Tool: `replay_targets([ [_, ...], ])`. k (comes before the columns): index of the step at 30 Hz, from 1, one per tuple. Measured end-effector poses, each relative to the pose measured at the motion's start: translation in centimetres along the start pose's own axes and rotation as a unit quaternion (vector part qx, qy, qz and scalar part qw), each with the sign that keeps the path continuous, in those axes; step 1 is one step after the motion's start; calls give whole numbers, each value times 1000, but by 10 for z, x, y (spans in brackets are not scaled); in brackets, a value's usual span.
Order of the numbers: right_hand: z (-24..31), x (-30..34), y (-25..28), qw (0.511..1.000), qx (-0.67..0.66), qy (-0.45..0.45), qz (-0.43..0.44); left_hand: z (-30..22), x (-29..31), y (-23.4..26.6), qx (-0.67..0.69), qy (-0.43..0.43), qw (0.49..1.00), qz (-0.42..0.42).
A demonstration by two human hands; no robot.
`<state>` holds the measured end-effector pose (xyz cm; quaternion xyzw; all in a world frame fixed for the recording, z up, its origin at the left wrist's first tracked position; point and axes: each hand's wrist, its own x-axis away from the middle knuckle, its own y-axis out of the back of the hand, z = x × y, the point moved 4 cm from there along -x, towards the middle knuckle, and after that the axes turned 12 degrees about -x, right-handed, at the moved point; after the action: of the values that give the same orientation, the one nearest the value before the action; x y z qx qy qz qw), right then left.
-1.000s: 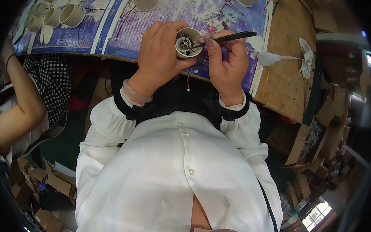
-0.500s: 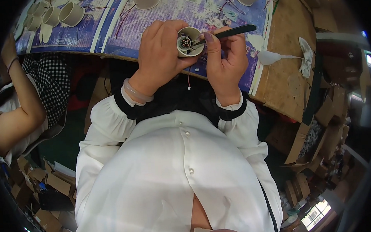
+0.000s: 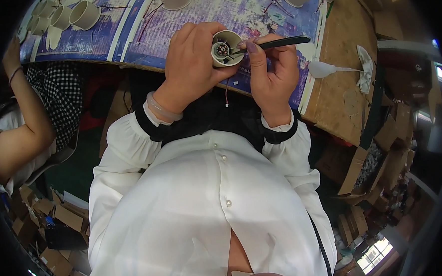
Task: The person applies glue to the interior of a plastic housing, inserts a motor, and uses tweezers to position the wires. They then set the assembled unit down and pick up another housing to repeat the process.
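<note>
My left hand (image 3: 191, 64) is wrapped round a small off-white plastic cup-shaped housing (image 3: 234, 37), its open mouth turned up toward me. Inside sits a round motor (image 3: 222, 50) with copper-coloured windings, set within a ring on thin ribs. Between the thumb and fingers of my right hand (image 3: 276, 75) is a pair of black tweezers (image 3: 286, 42), held nearly level. Their tip reaches into the housing, just right of the motor; whether it touches anything I cannot tell. A thin wire with a white connector (image 3: 227, 105) hangs below the housing, past the table's edge.
Similar housings (image 3: 85, 16) with thin wires stand along the far side of the cardboard-covered table (image 3: 339, 102). Right of my hand lie a white squeeze bottle (image 3: 320, 70) with a thin nozzle and a crumpled tissue (image 3: 365, 70). Another person's arm (image 3: 27, 118) is at the left.
My right hand and the tweezers have shifted slightly to the right, and the tweezers lie a little more level. My left hand and the housing have hardly moved.
</note>
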<state>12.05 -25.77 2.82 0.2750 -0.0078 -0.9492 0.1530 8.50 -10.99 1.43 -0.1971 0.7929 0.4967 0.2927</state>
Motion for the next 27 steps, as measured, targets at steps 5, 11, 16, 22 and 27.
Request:
replay_targets([
  [5,0,1,-2,1000,-8,3,-7,-1,0,0,5,7,1000,4],
  [11,4,-2,-2,999,40,6,22,0,0,-1,5,5,1000,0],
  [16,10,-4,-3,997,69,14,34,1,3,-3,22,-7,1000,-16],
  [22,3,0,2,1000,2,9,-2,1,2,-3,27,-9,1000,-10],
  [27,4,1,0,1000,4,3,10,-1,3,-1,23,-1,1000,-7],
])
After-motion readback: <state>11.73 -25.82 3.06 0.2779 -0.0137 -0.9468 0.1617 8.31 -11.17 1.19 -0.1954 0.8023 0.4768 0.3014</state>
